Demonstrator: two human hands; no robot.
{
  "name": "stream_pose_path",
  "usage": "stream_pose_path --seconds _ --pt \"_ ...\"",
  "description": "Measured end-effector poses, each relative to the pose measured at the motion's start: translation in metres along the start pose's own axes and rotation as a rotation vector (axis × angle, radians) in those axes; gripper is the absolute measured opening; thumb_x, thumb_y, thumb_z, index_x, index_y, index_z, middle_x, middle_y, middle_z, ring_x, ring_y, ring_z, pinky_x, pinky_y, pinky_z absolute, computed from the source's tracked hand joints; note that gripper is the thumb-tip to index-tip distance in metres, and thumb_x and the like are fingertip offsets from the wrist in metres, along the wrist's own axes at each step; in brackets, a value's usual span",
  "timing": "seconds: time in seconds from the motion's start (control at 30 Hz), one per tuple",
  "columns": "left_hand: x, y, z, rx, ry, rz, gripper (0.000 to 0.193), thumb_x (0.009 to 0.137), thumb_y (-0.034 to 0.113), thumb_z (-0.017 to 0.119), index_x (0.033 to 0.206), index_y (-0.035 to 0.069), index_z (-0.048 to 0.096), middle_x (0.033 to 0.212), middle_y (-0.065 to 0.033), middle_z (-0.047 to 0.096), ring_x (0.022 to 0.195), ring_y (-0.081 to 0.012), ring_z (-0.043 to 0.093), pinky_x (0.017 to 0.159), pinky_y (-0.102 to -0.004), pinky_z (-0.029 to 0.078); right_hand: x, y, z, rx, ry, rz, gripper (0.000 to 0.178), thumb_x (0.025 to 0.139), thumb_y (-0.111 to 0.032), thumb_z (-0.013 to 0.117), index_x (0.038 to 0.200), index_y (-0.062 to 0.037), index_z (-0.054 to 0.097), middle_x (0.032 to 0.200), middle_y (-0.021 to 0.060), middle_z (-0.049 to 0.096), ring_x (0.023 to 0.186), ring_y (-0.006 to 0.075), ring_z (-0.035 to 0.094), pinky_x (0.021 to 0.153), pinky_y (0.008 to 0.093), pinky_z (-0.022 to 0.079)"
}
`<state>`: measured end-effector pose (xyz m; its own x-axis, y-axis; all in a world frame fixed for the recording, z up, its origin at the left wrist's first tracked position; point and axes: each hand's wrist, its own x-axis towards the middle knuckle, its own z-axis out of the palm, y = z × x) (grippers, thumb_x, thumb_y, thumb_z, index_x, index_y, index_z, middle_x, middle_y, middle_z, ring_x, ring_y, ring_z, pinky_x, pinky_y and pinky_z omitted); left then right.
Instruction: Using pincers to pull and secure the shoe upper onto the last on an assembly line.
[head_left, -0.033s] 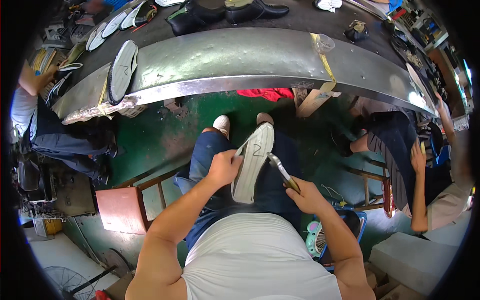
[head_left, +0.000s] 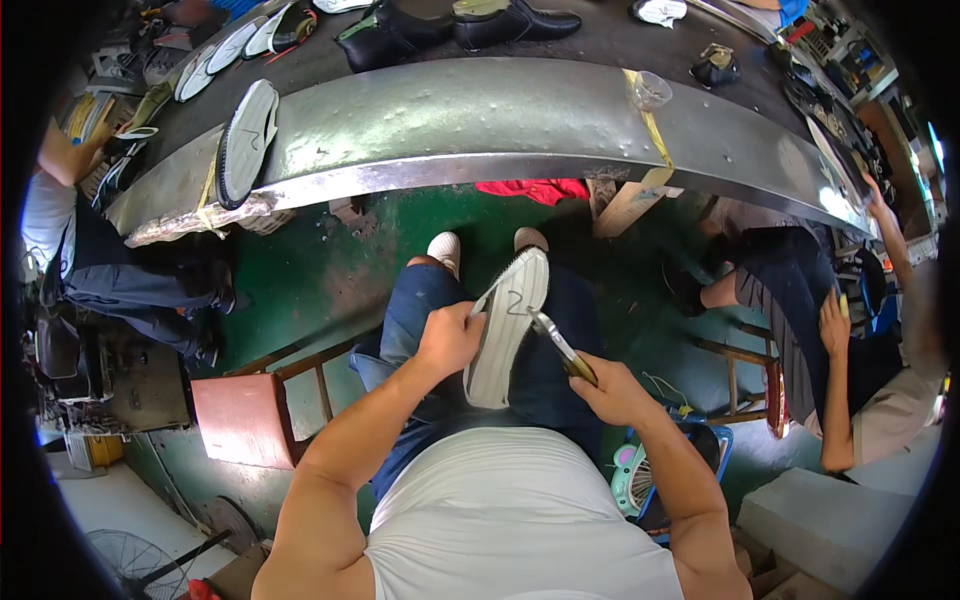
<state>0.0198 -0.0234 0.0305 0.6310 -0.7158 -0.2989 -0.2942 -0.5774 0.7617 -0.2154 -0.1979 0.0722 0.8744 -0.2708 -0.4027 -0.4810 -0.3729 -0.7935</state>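
My left hand grips the left edge of a long white shoe sole, thumb on its pale face. A dark handwritten mark and a dark, toothed rim show at its far end. The sole is held tilted above my lap. In my right hand is a pair of pliers with a metal head and a yellowish handle. The plier head lies over the right side of the sole, near the mark; whether it bites or only touches cannot be made out.
Ahead stands a metal-edged bench with black shoes and another white sole. A red-brown stool is at my left, a blue crate at my right. One person sits left, another right.
The plier head has shifted slightly left, further over the sole. My left hand and the sole have hardly moved.
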Motion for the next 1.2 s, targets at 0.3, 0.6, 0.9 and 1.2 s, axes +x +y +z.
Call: stream_pose_path --seconds 0.3,0.6,0.9,1.2 --pt "-0.013 0.014 0.02 0.159 0.206 0.457 0.019 0.094 0.016 0.06 0.102 0.0 0.067 0.079 -0.0207 0.068 0.07 -0.0367 0.068 0.062 -0.0424 0.054 0.056 -0.071 -0.055 -0.317 -0.409 0.106 0.03 0.093 -0.023 0.06 0.102 0.0051 0.058 0.093 0.0235 0.067 0.091 0.0399 0.066 0.079 0.046 0.052" --pt "0.02 -0.034 0.026 -1.271 -0.292 -0.244 0.058 0.106 0.033 0.049 0.155 0.005 0.032 0.141 -0.0078 0.053 0.126 -0.0166 0.049 0.109 -0.0323 0.038 0.064 -0.032 0.015 -0.141 -0.087 -0.011 0.028 0.094 -0.025 0.062 0.104 0.0011 0.062 0.09 0.0257 0.067 0.086 0.0449 0.065 0.076 0.0504 0.051" --pt "0.022 -0.024 0.028 -1.009 -0.186 -0.088 0.072 0.099 0.027 0.064 0.158 0.01 0.026 0.142 -0.0074 0.052 0.127 -0.0154 0.048 0.109 -0.0301 0.038 0.056 -0.008 0.022 -0.162 0.05 -0.12 0.033 0.096 -0.017 0.062 0.12 0.0052 0.057 0.101 0.0138 0.068 0.079 0.0192 0.067 0.072 0.036 0.055" --pt "0.013 -0.011 0.033 -0.576 -0.03 0.043 0.061 0.102 0.014 0.054 0.157 0.009 0.028 0.142 -0.0139 0.053 0.127 -0.0192 0.051 0.107 -0.0293 0.039 0.061 -0.01 0.023 0.624 -0.271 0.283 0.026 0.099 -0.018 0.057 0.118 0.0011 0.058 0.092 0.0084 0.065 0.068 0.0118 0.059 0.058 0.0257 0.047"
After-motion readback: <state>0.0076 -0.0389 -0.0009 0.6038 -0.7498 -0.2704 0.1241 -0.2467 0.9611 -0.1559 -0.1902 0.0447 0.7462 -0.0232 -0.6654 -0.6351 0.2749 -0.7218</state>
